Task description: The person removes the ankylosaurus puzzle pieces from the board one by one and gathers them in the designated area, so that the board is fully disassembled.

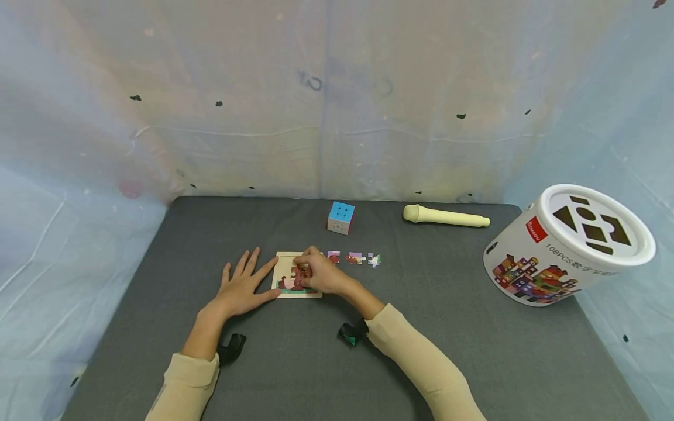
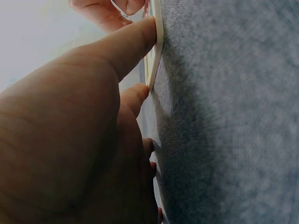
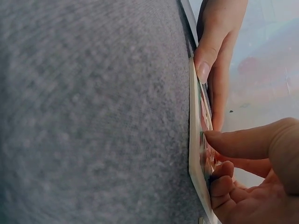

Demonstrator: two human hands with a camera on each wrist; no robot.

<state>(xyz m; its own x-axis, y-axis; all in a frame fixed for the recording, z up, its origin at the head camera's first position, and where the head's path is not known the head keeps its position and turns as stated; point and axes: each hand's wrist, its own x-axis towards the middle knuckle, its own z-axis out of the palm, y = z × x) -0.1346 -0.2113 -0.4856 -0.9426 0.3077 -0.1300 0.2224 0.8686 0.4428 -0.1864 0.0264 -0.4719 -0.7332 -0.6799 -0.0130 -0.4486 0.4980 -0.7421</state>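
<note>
A small jigsaw puzzle board with a pale wooden frame lies flat on the dark cloth, its lower part filled with reddish-brown and pink pieces. My left hand lies at its left side, fingers spread, thumb and index fingertip touching the frame. Over the board's right half, my right hand pinches a puzzle piece between thumb and index finger, down at the board's surface; its other fingers are curled. The fingers mostly cover that piece. Right of the board, loose puzzle pieces lie in a row.
Behind the loose pieces stands a puzzle cube with a blue top. A pale yellow microphone-shaped stick lies at the back right. A large white tub with shape cut-outs in its lid stands at the right.
</note>
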